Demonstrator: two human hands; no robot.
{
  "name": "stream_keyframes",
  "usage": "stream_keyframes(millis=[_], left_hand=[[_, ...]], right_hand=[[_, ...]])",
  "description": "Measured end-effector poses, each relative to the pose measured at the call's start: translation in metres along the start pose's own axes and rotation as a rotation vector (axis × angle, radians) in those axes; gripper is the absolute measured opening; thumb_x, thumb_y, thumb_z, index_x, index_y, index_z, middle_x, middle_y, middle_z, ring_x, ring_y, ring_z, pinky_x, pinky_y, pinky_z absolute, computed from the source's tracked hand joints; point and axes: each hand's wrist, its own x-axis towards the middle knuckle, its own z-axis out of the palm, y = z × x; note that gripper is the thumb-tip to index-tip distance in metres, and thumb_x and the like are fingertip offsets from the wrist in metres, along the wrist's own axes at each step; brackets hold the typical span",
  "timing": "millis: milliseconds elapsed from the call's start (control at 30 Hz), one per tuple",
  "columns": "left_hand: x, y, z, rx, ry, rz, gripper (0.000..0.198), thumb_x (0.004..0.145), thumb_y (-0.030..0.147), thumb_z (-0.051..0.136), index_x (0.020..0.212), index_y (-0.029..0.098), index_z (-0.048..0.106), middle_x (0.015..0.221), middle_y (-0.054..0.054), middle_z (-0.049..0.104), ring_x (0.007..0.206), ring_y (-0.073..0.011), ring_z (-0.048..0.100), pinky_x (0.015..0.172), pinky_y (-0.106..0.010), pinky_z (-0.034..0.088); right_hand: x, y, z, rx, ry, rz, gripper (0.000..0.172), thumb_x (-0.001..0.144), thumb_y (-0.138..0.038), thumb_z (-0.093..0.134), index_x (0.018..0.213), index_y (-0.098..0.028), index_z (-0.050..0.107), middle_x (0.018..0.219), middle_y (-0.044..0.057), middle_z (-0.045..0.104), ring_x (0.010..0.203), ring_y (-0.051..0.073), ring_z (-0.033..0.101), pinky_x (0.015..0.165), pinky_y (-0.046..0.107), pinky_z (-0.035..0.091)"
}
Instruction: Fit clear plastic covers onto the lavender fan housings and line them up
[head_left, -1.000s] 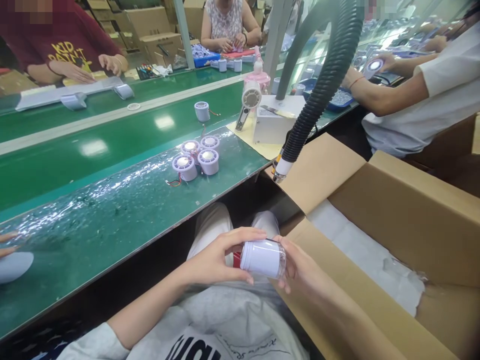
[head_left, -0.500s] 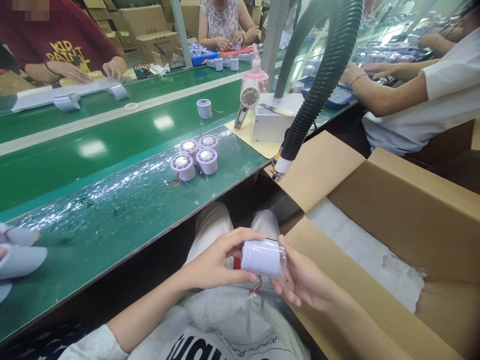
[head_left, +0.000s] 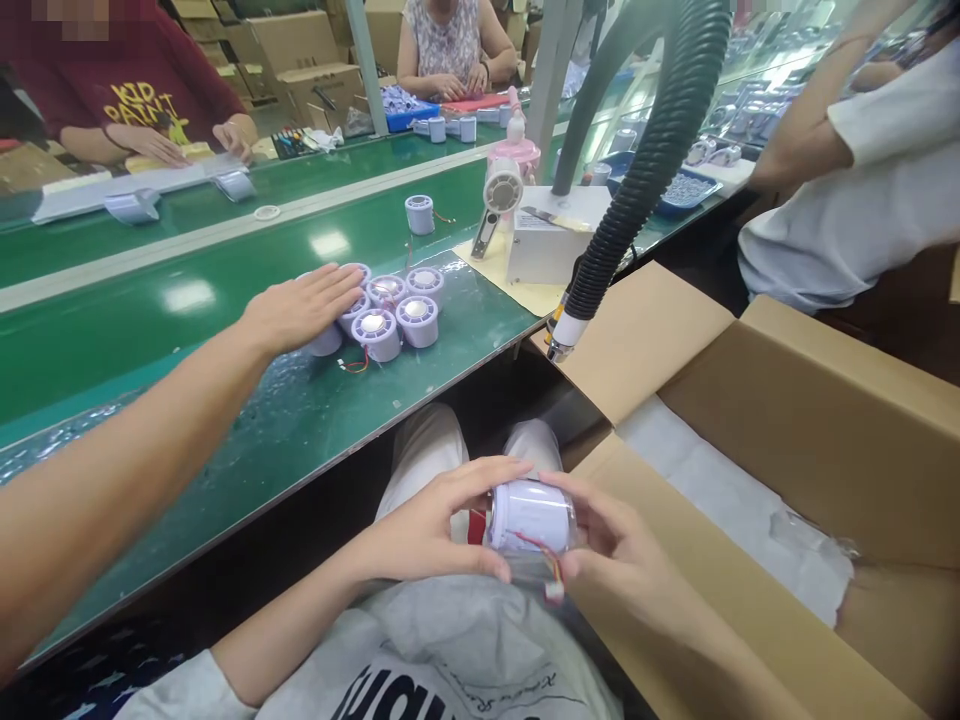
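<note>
Over my lap I hold a small white cylindrical part (head_left: 529,516) with a clear end and red wires hanging from it. My left hand (head_left: 427,525) grips its left end, fingers curled round it. My right hand (head_left: 615,545) wraps its right side, thumb on top. A cluster of similar lilac-white round parts (head_left: 397,312) sits on the green bench (head_left: 247,440) ahead. A co-worker's hand (head_left: 304,308) reaches in from the left and lies flat on that cluster.
A black corrugated hose (head_left: 645,170) hangs down to a nozzle beside a white box (head_left: 551,235) and a pink fan. An open cardboard carton (head_left: 787,470) lined with white sheet stands at my right. One more round part (head_left: 419,214) sits on the conveyor. Other people work around the line.
A co-worker's arm has come in from the left and pushed more round parts against the cluster. I have turned the part in my hands, so its wires now hang on the right.
</note>
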Motion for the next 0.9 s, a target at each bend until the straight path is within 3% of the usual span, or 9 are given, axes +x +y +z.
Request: stream_keyframes(millis=[67, 133, 200, 367, 600, 800, 900], left_hand=[[-0.001, 0.001, 0.001, -0.009, -0.009, 0.002, 0.074, 0.071, 0.028, 0.081, 0.137, 0.034, 0.050, 0.144, -0.007, 0.047, 0.129, -0.0272, 0.048, 0.102, -0.039, 0.048], [-0.003, 0.000, 0.002, -0.059, -0.020, -0.035, 0.075, 0.073, 0.027, 0.079, 0.140, 0.035, 0.047, 0.140, -0.007, 0.051, 0.125, -0.0254, 0.053, 0.102, -0.040, 0.048], [-0.004, -0.002, 0.003, -0.097, -0.024, -0.064, 0.078, 0.071, 0.025, 0.081, 0.140, 0.035, 0.046, 0.137, -0.007, 0.054, 0.122, -0.0252, 0.055, 0.103, -0.041, 0.048], [-0.003, -0.010, 0.005, -0.188, -0.053, -0.098, 0.084, 0.069, 0.022, 0.082, 0.142, 0.034, 0.043, 0.138, -0.008, 0.054, 0.119, -0.0254, 0.058, 0.104, -0.043, 0.046], [-0.002, -0.008, 0.002, -0.196, -0.079, -0.039, 0.077, 0.072, 0.023, 0.080, 0.140, 0.036, 0.046, 0.145, -0.006, 0.048, 0.125, -0.0255, 0.054, 0.105, -0.042, 0.045], [-0.003, -0.014, 0.002, -0.141, -0.088, -0.052, 0.083, 0.073, 0.025, 0.079, 0.144, 0.035, 0.039, 0.143, -0.009, 0.049, 0.121, -0.0260, 0.056, 0.101, -0.043, 0.048], [-0.004, -0.018, 0.003, -0.115, -0.066, 0.005, 0.080, 0.072, 0.024, 0.080, 0.142, 0.037, 0.043, 0.150, -0.007, 0.041, 0.133, -0.0278, 0.047, 0.106, -0.043, 0.044]], right_hand=[[-0.001, -0.002, 0.004, 0.169, 0.010, 0.083, 0.051, 0.082, -0.037, 0.075, 0.130, -0.033, 0.057, 0.113, 0.006, 0.070, 0.085, 0.021, 0.070, 0.083, 0.039, 0.058], [-0.002, -0.004, 0.007, 0.192, 0.033, 0.115, 0.052, 0.078, -0.036, 0.079, 0.127, -0.032, 0.061, 0.103, 0.005, 0.072, 0.076, 0.019, 0.069, 0.075, 0.036, 0.059], [-0.004, -0.005, 0.008, 0.158, 0.035, 0.140, 0.053, 0.076, -0.033, 0.081, 0.126, -0.031, 0.063, 0.097, 0.004, 0.073, 0.074, 0.019, 0.068, 0.069, 0.033, 0.059], [-0.005, -0.007, 0.007, 0.115, 0.022, 0.140, 0.052, 0.075, -0.025, 0.082, 0.123, -0.035, 0.065, 0.094, 0.000, 0.074, 0.077, 0.019, 0.069, 0.072, 0.031, 0.059], [-0.008, -0.012, 0.007, 0.122, 0.026, 0.148, 0.051, 0.077, -0.024, 0.080, 0.124, -0.035, 0.064, 0.101, 0.002, 0.073, 0.079, 0.022, 0.072, 0.074, 0.036, 0.061], [-0.003, -0.008, 0.011, 0.123, 0.006, 0.115, 0.050, 0.076, -0.020, 0.079, 0.122, -0.035, 0.066, 0.099, 0.000, 0.074, 0.079, 0.021, 0.072, 0.073, 0.035, 0.062], [-0.005, -0.005, 0.009, -0.008, 0.011, 0.029, 0.048, 0.076, -0.023, 0.079, 0.121, -0.035, 0.066, 0.122, 0.003, 0.068, 0.097, 0.025, 0.069, 0.082, 0.038, 0.061]])
